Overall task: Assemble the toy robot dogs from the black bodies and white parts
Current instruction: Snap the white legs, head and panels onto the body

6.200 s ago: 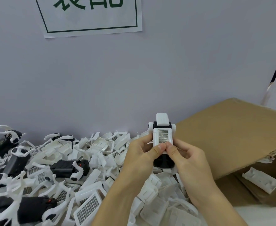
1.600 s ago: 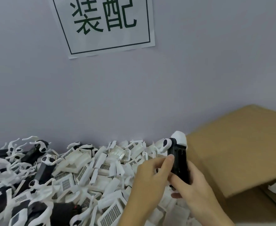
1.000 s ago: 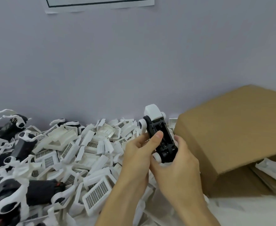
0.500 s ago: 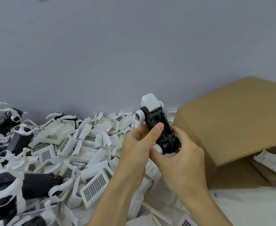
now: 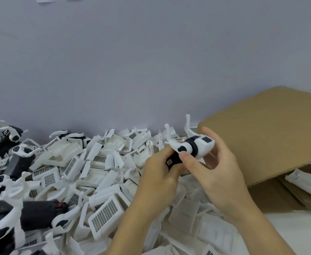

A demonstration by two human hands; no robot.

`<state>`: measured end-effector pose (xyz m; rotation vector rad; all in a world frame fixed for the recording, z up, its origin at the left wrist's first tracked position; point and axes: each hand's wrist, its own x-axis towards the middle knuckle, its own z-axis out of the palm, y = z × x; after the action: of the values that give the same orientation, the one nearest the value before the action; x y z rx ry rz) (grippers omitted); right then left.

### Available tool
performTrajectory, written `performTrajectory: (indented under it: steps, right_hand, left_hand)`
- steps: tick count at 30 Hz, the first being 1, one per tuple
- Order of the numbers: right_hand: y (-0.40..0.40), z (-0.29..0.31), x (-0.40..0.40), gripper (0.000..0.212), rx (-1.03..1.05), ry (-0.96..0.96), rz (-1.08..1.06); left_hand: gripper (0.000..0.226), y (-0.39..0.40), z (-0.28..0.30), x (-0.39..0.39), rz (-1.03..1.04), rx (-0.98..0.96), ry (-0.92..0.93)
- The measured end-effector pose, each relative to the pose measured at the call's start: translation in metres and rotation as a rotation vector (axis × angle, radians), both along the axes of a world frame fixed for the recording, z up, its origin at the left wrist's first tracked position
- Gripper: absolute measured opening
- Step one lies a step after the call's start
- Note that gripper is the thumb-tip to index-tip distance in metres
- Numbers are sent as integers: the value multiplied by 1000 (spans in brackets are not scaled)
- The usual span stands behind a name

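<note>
Pale grey wall backs a surface heaped with loose white parts [image 5: 103,216]. Above the heap, the toy robot dog [image 5: 191,150] now lies sideways between both hands, white head toward the cardboard box, where half a second ago its black underside faced up; judging by that turn, this dog is near done. The left hand [image 5: 160,179] grips its black rear; the right hand [image 5: 217,170] pinches near the head, other fingers spread. The cardboard box [image 5: 261,137] lies open-sided, a white part [image 5: 305,183] inside.

left hand [image 5: 158,173] hides most of the toy dog's black body [image 5: 173,160].
</note>
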<state>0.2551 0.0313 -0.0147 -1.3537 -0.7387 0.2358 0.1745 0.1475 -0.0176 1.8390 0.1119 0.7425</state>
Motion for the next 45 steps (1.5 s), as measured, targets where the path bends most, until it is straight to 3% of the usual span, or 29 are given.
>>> performTrajectory:
  steps: [2,6,11,18,26,30,33,34,36,38,42,45]
  right_hand:
    - [1,0,1,87,11,21,-67]
    - [5,-4,4,63,-8,-2,-155]
    - [6,-7,4,50,-32,-26,-230]
    - [10,-8,0,47,50,29,-309]
    - [13,-2,-7,39,133,71,-306]
    - [14,0,-12,64,170,128,-198]
    - [13,0,-14,89,138,172,-115]
    - [13,-1,-14,84,122,191,-114]
    - [12,-3,-10,51,106,245,-130]
    - [12,-5,-6,27,41,262,-142]
    - [17,-8,-7,31,-115,255,-98]
    - [19,-6,-11,43,-86,308,-9]
  left_hand:
    - [34,-1,-2,-1,-1,69,38]
    - [51,-1,-1,-2,14,137,51]
    - [32,-4,1,-3,23,186,68]
    - [15,-7,6,-4,52,176,96]
    - [18,-5,7,-3,102,246,97]
    - [24,-5,4,0,177,230,43]
    - [20,-4,3,3,236,21,-7]
    - [19,-3,4,4,276,-65,-29]
    - [14,-1,6,4,351,-257,-64]
    - [29,-1,10,2,369,-493,-63]
    - [40,0,21,-2,181,-951,-150]
    - [38,-1,25,-4,120,-941,-149]
